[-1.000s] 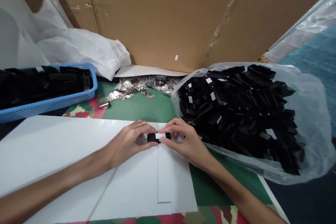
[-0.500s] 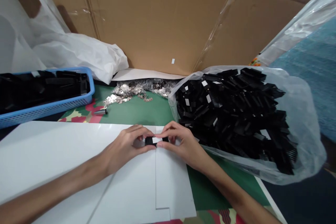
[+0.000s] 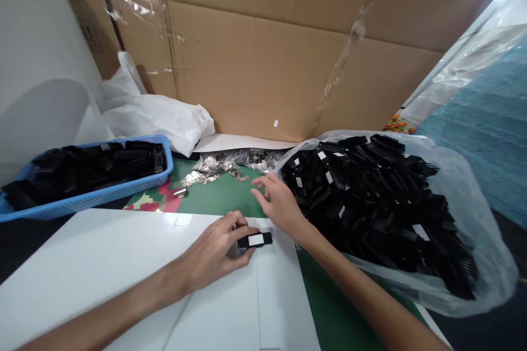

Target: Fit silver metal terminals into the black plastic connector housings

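Note:
A small black plastic part (image 3: 267,238) with a white rectangle (image 3: 256,239) on its upper face is pinched between the thumb and fingers of my left hand (image 3: 224,247), over the white board (image 3: 214,307). My right hand (image 3: 282,205) is raised off the part, its thumb and fingers apart with nothing between them. It hovers beyond the board's far edge, near the small silvery metal pieces (image 3: 209,167) piled on the green surface, and left of the plastic bag of black parts.
At the right a clear plastic bag (image 3: 486,219) holds many black parts (image 3: 370,192), some with white rectangles. A blue basket (image 3: 99,194) of black parts stands at the left. A small metal cone-shaped piece (image 3: 180,192) lies near it. Cardboard (image 3: 247,66) rises behind.
My right hand has let go of the black part and moved away toward the far side. My left hand still holds the part. The camera view has tilted up.

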